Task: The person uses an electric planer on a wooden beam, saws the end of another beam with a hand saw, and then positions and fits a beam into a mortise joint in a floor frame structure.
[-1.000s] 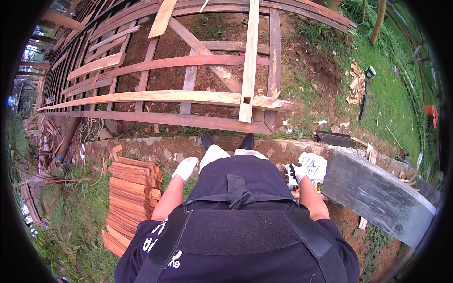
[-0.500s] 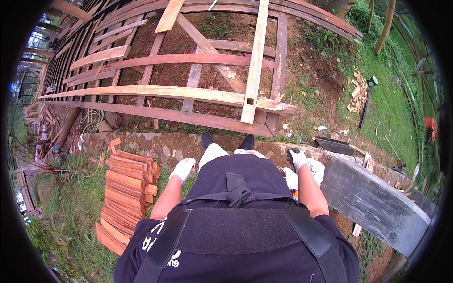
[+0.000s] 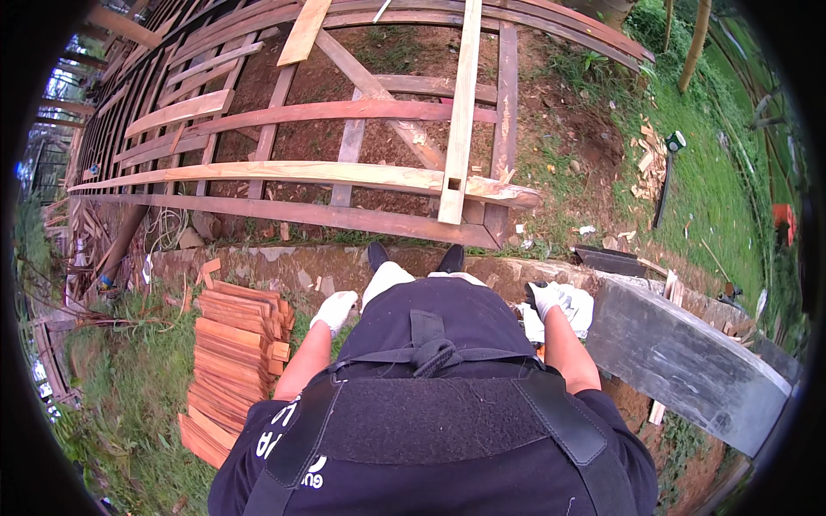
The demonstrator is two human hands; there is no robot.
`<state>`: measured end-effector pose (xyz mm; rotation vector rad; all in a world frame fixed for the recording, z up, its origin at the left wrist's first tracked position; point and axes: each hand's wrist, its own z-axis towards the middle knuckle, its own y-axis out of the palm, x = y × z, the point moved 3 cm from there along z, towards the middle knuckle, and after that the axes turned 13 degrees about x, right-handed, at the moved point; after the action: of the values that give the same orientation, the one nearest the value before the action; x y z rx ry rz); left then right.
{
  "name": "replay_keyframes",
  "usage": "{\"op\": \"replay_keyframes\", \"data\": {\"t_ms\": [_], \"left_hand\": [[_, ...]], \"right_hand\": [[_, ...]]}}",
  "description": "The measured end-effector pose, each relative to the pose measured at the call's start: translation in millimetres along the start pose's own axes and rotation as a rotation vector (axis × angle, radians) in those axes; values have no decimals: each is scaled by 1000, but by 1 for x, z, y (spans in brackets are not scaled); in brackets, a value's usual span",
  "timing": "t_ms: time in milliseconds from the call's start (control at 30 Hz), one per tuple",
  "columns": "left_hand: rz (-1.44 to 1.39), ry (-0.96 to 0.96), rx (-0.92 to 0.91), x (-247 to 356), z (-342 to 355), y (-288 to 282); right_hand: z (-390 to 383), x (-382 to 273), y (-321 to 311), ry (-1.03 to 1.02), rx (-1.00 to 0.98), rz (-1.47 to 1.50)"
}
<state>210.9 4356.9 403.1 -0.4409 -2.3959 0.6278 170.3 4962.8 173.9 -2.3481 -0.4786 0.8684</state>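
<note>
My left hand [image 3: 335, 310], in a white glove, hangs beside my left hip with its fingers curled in and nothing seen in them. Close to it lies a stack of reddish-brown wooden slats [image 3: 227, 354] on the grass. At my right hip, my right hand [image 3: 547, 299] is gloved too, its fingers closed around a small black thing [image 3: 537, 292] whose kind I cannot make out. Just beyond that hand, a white crumpled item [image 3: 578, 316] lies next to a grey board [image 3: 680, 357]. Both hands are clear of the timber frame.
A large timber frame [image 3: 361, 212] spreads ahead of my feet. Across it lie a pale mortised beam [image 3: 465, 112] and a long pale plank [image 3: 301, 172]. A low stone edge [image 3: 284, 261] runs by my shoes. Wood offcuts [image 3: 650, 165] lie on the right.
My view has shifted very slightly. The right hand has turned a little and sits slightly lower; the left hand stays nearly in place.
</note>
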Motion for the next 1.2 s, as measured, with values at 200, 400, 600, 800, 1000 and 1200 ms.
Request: {"op": "replay_keyframes", "data": {"t_ms": [200,400,600,800,1000,1200], "left_hand": [[-167,-94,19,-26,20,0],[-81,-44,-21,-10,29,1],[-30,47,-24,-8,25,3],[52,105,-64,-13,26,15],[49,67,-34,-1,15,10],[-42,21,-25,5,11,9]], "right_hand": [[-3,-25,8,-77,2,73],[-28,-54,-18,53,-23,145],[-56,-80,-29,176,-39,333],[-19,-35,-22,85,-27,170],[4,-6,-2,-103,-22,-92],[1,-4,-2,-96,-29,-117]]}}
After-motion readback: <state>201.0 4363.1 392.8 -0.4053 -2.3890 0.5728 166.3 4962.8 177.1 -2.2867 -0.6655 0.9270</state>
